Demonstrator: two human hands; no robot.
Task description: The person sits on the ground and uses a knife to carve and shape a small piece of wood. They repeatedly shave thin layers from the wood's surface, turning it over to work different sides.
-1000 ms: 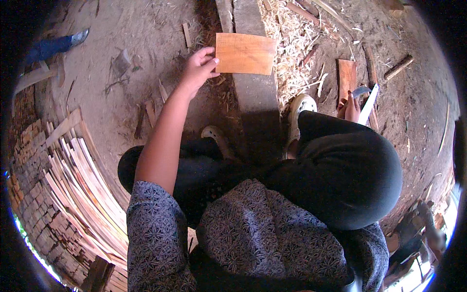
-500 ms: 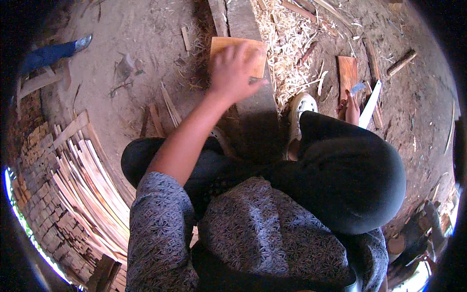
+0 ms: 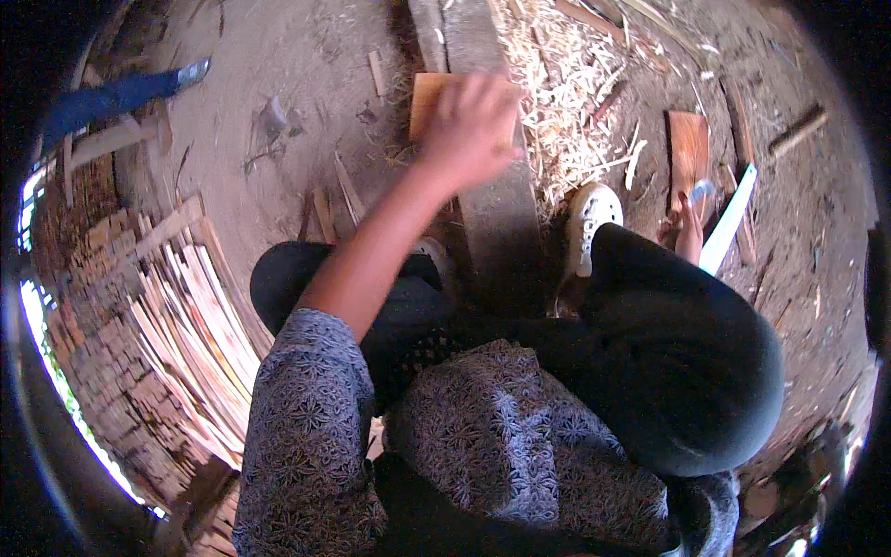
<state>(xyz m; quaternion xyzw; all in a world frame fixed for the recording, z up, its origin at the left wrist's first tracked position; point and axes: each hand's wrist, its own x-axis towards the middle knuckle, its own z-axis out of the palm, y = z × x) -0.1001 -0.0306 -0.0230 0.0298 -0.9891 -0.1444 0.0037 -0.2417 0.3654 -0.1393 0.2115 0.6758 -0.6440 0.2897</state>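
At the far centre, the left hand (image 3: 471,130), fingers spread, covers part of a flat board (image 3: 427,100) over the beam (image 3: 501,227). Rightward, the right hand (image 3: 690,232) grips a curved-bladed tool (image 3: 703,190).

Left grip (image 3: 467,137) forward (palm-down, blurred)
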